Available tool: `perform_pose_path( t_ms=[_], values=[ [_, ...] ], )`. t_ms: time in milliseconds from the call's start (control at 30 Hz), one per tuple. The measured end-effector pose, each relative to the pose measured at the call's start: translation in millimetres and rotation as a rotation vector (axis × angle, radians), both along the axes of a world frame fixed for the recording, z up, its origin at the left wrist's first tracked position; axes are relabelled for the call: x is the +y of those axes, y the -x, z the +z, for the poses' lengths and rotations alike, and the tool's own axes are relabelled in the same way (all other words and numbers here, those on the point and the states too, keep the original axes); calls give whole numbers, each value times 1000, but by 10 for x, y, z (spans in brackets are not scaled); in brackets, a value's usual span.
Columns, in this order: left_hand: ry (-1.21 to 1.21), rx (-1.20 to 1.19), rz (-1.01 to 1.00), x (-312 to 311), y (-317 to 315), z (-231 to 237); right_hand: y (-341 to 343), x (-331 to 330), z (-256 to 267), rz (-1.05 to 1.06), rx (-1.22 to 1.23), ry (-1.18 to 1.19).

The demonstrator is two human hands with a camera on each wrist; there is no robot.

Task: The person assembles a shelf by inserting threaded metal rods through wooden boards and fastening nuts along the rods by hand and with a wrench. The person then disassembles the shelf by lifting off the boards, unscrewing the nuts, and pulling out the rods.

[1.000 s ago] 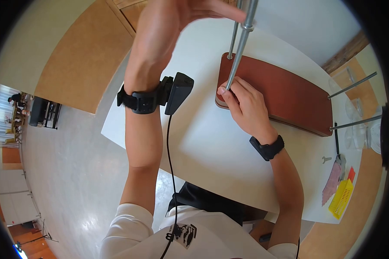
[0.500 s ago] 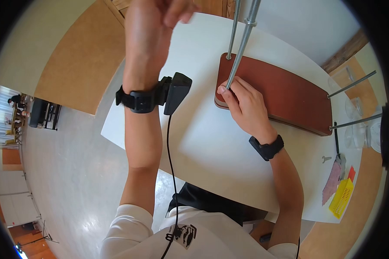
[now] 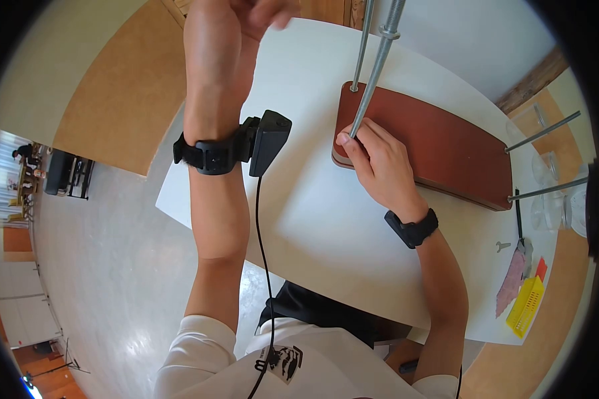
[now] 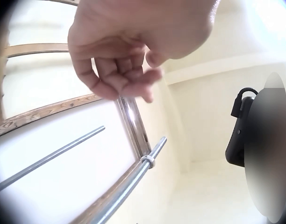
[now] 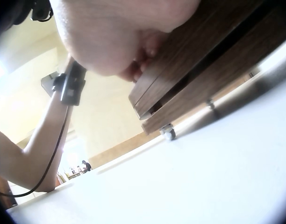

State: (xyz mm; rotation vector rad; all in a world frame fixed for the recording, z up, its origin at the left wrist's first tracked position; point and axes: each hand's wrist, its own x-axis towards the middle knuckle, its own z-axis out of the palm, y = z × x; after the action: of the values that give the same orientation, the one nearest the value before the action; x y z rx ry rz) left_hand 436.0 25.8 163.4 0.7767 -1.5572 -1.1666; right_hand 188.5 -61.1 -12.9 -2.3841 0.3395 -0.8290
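Observation:
Four upright metal rods stand on the reddish-brown board point(image 3: 439, 139). My right hand point(image 3: 386, 166) rests at its near left corner, thumb and fingers pinching the lower end of the nearest rod point(image 3: 373, 80). A nut point(image 3: 389, 32) sits high on that rod; the left wrist view shows the nut point(image 4: 147, 161) just below the rod's tip. My left hand point(image 3: 223, 53) is raised left of the rod, blurred, its fingers loosely bent and holding nothing. In the right wrist view, my right hand point(image 5: 119, 32) covers the rod's base, and the board point(image 5: 194, 88) shows stacked layers.
On the white table point(image 3: 313, 219), a wrench point(image 3: 502, 246), a pink cloth point(image 3: 510, 282) and a yellow basket point(image 3: 526, 306) lie at the right. Clear round containers point(image 3: 546, 166) stand beyond the board's right end. A black cable point(image 3: 262, 246) hangs from my left wrist camera.
My left hand has drawn away from the nearest rod toward the left, its fingers now bent off the metal. My right hand has kept its pinch at the rod's base.

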Motion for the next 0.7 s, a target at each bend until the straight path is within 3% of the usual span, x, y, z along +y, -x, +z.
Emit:
perform_pose_path(
  t_ms=[67, 100, 167, 200, 267, 300, 333, 400, 433, 467, 533, 567, 633, 667, 700],
  values=[
    [72, 299, 737, -21, 796, -62, -4, 3, -13, 9, -6, 2],
    [73, 301, 740, -46, 970, 31, -5, 1, -16, 0, -5, 14],
    [-315, 259, 916, -81, 1172, 252, -18, 5, -20, -6, -6, 28],
    [-314, 259, 916, -75, 1096, 134, -20, 6, -24, 0, -16, 30],
    [156, -5, 735, -33, 742, -180, -7, -1, -20, -2, -28, 32],
    [52, 155, 433, 107, 466, -102, -6, -4, -12, 0, -18, 23],
    [51, 155, 430, 16, 382, -178, -3, -3, -9, 5, -7, 14],
    [339, 86, 725, -110, 237, -399, -4, 1, -9, 6, -21, 11],
    [290, 260, 570, 13, 516, -243, -8, 6, -11, 8, -33, 7],
    [290, 261, 574, 38, 829, 35, -11, 5, -15, 11, -31, 6],
    [-420, 212, 1065, -102, 1386, 493, -12, -2, -18, 4, -24, 31],
    [-419, 212, 1066, -242, 1501, 284, -15, 1, -16, 4, -25, 32],
    [453, 178, 1386, -448, 1589, -378, -12, 5, -18, 2, -28, 33],
    [451, 177, 1381, -396, 1270, -446, -10, 1, -20, -3, -28, 32],
    [333, 125, 994, -264, 687, -440, -12, -6, -22, 5, -33, 41]
  ],
)
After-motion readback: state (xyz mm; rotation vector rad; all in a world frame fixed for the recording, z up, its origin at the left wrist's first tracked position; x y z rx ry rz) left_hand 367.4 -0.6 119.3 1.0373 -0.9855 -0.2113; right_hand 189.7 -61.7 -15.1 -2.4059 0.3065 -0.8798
